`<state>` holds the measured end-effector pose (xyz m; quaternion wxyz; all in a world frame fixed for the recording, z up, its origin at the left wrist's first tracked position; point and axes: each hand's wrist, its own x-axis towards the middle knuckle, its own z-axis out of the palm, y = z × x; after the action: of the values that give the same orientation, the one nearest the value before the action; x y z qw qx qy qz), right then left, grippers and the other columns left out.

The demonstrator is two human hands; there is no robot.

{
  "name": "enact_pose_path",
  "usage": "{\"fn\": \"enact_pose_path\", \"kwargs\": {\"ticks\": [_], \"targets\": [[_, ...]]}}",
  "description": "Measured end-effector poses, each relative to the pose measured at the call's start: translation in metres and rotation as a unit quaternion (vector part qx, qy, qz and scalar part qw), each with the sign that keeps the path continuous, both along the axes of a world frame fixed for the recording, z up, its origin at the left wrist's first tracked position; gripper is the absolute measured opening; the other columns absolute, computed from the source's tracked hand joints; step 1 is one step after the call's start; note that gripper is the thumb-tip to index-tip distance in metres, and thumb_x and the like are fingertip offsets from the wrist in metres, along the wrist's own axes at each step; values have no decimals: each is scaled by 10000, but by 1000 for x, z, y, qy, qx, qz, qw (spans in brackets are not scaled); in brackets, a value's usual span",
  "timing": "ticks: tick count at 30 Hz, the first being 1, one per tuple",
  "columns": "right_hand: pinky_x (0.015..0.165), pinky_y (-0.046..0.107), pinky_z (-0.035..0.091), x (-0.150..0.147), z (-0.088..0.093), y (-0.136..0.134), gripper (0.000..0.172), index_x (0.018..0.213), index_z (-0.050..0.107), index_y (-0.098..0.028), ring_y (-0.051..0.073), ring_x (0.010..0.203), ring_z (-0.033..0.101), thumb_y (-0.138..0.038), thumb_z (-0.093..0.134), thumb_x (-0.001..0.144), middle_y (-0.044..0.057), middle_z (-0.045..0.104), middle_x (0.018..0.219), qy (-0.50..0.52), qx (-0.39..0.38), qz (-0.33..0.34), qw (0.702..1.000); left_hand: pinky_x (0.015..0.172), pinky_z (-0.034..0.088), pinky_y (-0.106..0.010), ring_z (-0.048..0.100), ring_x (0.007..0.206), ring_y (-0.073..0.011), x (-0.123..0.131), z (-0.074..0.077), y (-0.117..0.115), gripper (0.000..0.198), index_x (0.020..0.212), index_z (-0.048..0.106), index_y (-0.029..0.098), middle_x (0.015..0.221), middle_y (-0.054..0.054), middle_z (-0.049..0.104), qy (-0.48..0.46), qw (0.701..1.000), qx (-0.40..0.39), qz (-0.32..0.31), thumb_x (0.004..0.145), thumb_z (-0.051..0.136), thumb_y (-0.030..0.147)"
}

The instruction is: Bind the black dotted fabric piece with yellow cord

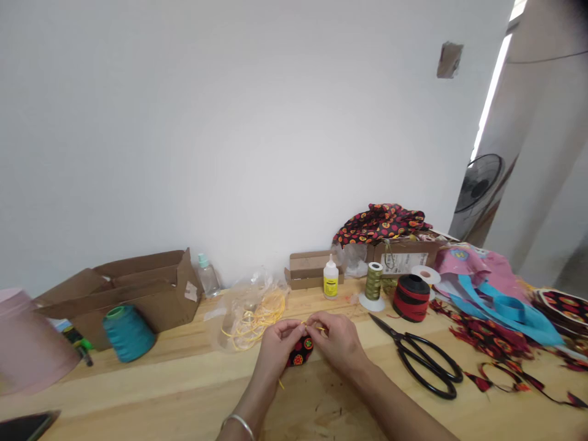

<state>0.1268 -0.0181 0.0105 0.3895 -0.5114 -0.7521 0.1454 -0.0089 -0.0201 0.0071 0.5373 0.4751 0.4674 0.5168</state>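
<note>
Close together over the table's front half, both my hands work at a small dark patterned fabric piece (pixel 299 356) with red and orange flower motifs. My left hand (pixel 281 346) pinches the piece's upper left edge between thumb and fingers. Fingers of my right hand (pixel 337 340) are closed on a thin yellow cord (pixel 321 329) at the top of the fabric. A short yellow end hangs below my left hand. Behind it, a loose coil of yellow cord (pixel 271 309) lies on clear plastic. My fingers hide part of the fabric.
Black scissors (pixel 425 361) lie right of my right hand. Behind stand a glue bottle (pixel 331 278), an olive thread spool (pixel 374 283) and a red-black spool (pixel 411 298). Fabric scraps (pixel 493 334) cover the right side. A teal thread cone (pixel 127 332) and cardboard box (pixel 138 294) sit left.
</note>
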Motion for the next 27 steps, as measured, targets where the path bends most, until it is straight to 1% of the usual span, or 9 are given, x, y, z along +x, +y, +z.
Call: {"fn": "enact_pose_path", "kwargs": {"ticks": [2,5,9,16,19,24,27], "targets": [[552,206,334,0,2,-1,119,722,602,-238,124,622,531,-214,489,697,-19,626,691,3,14,10,1000,480,399,-192,563,512,-123,0,1,0,254,670,635,107,592,-64,656,-2,1000,-8,5,519,665,309],[583,209,343,0,3,-1,92,689,594,-224,129,675,521,-200,505,690,-15,607,687,9,35,17,999,448,390,-184,556,479,-118,1,3,-1,240,649,638,108,536,-48,646,10,1000,-13,19,502,677,293],[615,222,348,0,3,-1,74,677,587,-212,136,722,503,-205,515,691,1,579,706,17,59,27,998,453,398,-177,553,466,-107,-1,5,0,204,615,641,112,490,-27,632,15,999,-11,43,487,687,265],[621,232,351,0,5,-1,57,685,590,-208,138,717,488,-199,534,687,3,565,714,15,57,39,997,513,424,-192,577,519,-112,-4,-3,3,200,653,632,116,571,-41,658,-21,999,-13,44,499,682,233],[618,231,348,0,5,0,56,675,586,-207,137,713,481,-184,536,686,1,562,711,5,65,44,997,512,425,-204,580,527,-126,-4,-6,3,205,651,630,107,576,-53,656,-3,999,0,47,503,676,242],[618,234,343,0,2,2,50,665,580,-204,139,711,471,-173,543,681,1,557,707,-6,76,39,996,522,429,-214,578,532,-136,-4,-5,3,200,624,631,98,571,-63,651,58,996,38,53,507,670,255],[614,233,344,1,0,2,44,668,579,-206,137,706,469,-177,548,681,-2,556,704,-5,77,40,996,520,433,-215,583,530,-139,-4,-5,3,217,629,623,98,573,-65,653,45,998,28,46,501,676,265]]}}
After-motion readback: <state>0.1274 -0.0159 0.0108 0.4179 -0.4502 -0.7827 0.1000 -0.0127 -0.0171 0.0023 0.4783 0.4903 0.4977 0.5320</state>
